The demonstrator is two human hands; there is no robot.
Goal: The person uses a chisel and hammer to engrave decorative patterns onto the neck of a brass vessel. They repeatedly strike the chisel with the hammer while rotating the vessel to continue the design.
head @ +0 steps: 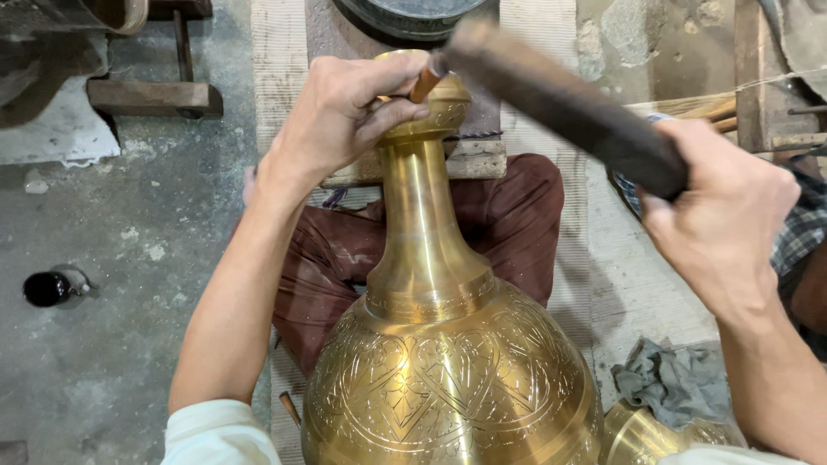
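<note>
Seated on a worn woven mat (pixel 280 52), a person steadies a tall engraved brass vase with a long neck and bulbous body (pixel 439 344) between the knees; the left hand (pixel 340 112) is clenched around a short copper-coloured chisel or punch (pixel 425 83) set against the vase's flared rim, while the right hand (pixel 719 224) grips the handle of a dark, motion-blurred mallet or hammer (pixel 560 103) raised just beyond the left fingers. The tool's head sits so close to those knuckles that a misjudged blow would likely land on the thumb; a slip of the punch off the curved rim could also scar the finished engraving below the left wrist. A crumpled grey cloth (pixel 668 379) lies under the right forearm, beside what appears to be a second brass piece (pixel 637 435), though only its edge shows; the stained concrete floor (pixel 129 301) spreads out past the left elbow, where a small dark bottle (pixel 50 287) lies and wooden blocks (pixel 155 96) rest further off.
</note>
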